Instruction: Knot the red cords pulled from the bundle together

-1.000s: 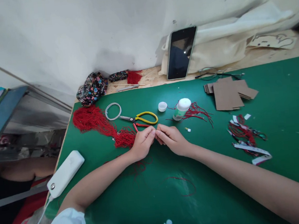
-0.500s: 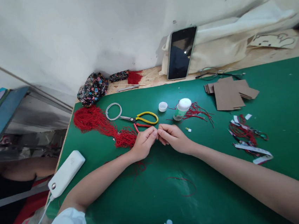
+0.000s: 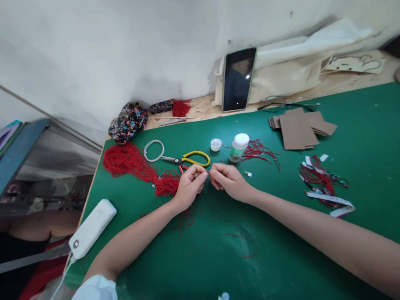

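Above green tabletop | left hand, right hand | pinching red thread

Soft, fairly dim light spread over the pale wall at 12 o'clock, with faint shadows at 11 and just left of the phone, whose glossy screen caught a small bright glint toward 1 o'clock. A hazy sheen lay on the green tabletop toward 5 o'clock, while the recess under the blue shelf sank into gloom around 9. Wide-angle stretching swelled the right forearm at 4 o'clock, the rim near 3 looked smeared, and the red thread between the left hand and right hand was barely resolved.
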A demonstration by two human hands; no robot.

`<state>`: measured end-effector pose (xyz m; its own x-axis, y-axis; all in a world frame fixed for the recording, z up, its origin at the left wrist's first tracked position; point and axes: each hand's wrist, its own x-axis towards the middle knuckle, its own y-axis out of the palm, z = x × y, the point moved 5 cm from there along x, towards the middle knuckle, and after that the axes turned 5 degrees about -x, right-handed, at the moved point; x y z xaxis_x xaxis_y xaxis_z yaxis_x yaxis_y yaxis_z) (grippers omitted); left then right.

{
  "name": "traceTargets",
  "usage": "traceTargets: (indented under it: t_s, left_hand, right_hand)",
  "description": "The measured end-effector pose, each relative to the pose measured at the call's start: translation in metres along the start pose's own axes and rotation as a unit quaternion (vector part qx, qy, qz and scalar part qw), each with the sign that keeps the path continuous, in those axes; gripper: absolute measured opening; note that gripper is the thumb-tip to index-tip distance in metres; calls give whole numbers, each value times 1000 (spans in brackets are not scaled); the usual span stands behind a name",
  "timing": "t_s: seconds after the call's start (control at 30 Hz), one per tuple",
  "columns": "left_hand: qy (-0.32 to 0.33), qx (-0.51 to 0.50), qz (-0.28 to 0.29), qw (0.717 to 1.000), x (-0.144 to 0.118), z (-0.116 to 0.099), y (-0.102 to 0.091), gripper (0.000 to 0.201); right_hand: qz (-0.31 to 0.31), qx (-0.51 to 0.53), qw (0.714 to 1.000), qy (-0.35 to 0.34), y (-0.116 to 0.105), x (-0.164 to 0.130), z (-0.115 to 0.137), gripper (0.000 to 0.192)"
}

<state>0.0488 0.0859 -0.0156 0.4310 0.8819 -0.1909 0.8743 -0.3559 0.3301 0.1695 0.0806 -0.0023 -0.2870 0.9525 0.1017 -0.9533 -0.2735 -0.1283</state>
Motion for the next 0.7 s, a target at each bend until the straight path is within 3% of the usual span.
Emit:
traceTargets:
  t_s: [0.23, 0.33, 0.4, 0.53, 0.7]
  left_hand:
    - [-79, -80, 48, 993, -13, -26, 5, 33]
    - [-159, -47, 103, 981, -40, -39, 11, 31]
    - [-170, -3, 112, 979, -64, -47, 9, 31]
    - [-121, 110, 59, 985, -117, -56, -13, 37]
    - [-90, 138, -48, 985, -176, -62, -55, 43]
  right_hand:
    - [-17, -3, 1000, -8, 1, 2, -1, 40]
    - [-18, -17, 999, -20, 2, 3, -3, 39]
    - [-21, -28, 999, -27, 2, 3, -3, 38]
    - [-21, -51, 998, -32, 4, 3, -5, 35]
    - [-27, -55, 998, -35, 5, 4, -6, 32]
